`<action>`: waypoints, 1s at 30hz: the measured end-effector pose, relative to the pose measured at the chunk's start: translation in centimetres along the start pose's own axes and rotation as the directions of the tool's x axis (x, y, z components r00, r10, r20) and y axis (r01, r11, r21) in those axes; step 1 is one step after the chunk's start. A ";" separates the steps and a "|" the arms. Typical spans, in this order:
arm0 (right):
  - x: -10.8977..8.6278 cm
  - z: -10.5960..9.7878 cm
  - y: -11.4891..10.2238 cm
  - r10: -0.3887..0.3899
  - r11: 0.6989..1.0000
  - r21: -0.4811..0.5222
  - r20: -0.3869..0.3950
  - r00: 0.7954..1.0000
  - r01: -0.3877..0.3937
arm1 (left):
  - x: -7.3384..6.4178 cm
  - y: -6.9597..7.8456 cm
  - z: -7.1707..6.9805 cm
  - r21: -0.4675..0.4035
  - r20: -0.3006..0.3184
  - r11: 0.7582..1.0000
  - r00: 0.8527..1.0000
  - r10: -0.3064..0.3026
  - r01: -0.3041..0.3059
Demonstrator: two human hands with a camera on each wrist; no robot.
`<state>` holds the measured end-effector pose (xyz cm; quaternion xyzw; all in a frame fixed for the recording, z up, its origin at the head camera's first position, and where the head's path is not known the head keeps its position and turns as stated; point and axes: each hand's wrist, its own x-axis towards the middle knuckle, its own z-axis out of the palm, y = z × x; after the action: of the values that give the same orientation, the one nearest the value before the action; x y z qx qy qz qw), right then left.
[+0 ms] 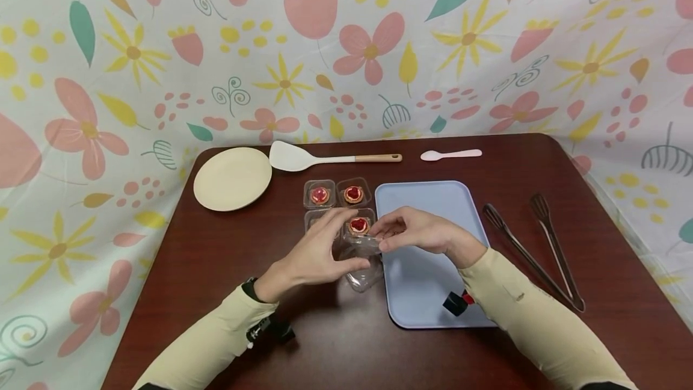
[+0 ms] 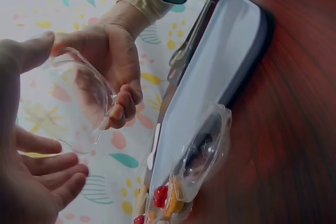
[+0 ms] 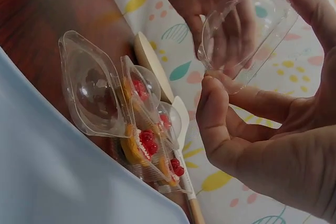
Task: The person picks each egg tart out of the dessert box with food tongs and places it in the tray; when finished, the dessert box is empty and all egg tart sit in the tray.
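Note:
A clear domed plastic lid (image 3: 268, 22) is held up in the air by my right hand (image 1: 419, 230), which pinches its edge between thumb and fingers. On the far side of that lid my left hand (image 1: 316, 251) is spread, thumb apart from the fingers, close around the lid's edge. Below them stand small clear plastic boxes with fruit tarts, including a red-topped tart (image 1: 359, 225) and another tart (image 1: 354, 194) behind it. The left hand partly covers one box. A second clear lid (image 3: 94, 87) hangs open at the front of the nearest box.
A light blue tray (image 1: 433, 294) lies right of the boxes, under the right forearm. Metal tongs (image 1: 557, 248) lie farther right. Along the back are a cream plate (image 1: 233, 179), a white spatula (image 1: 292, 156) and a pink spoon (image 1: 452, 154). A patterned curtain hangs behind.

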<state>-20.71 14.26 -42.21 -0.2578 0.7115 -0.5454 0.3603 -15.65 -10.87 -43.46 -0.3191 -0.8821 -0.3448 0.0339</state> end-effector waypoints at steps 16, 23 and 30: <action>-0.7 1.1 -0.4 -0.135 0.941 -0.319 -0.054 0.989 0.112 | -0.1 0.1 -0.4 -0.028 0.084 0.999 0.996 -0.018 0.020; -1.1 1.8 -0.3 -0.208 0.887 -0.435 -0.070 0.976 0.158 | -0.1 0.1 -0.3 -0.031 0.121 0.999 0.992 0.021 -0.018; -1.5 3.2 0.0 -0.269 0.795 -0.580 -0.072 0.960 0.179 | -0.8 0.1 0.0 -0.008 0.180 0.998 0.982 0.059 -0.058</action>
<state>-17.24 13.55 -42.34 -0.3939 0.8307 -0.3657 0.1449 -14.95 -11.24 -43.63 -0.3748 -0.8713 -0.3146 -0.0364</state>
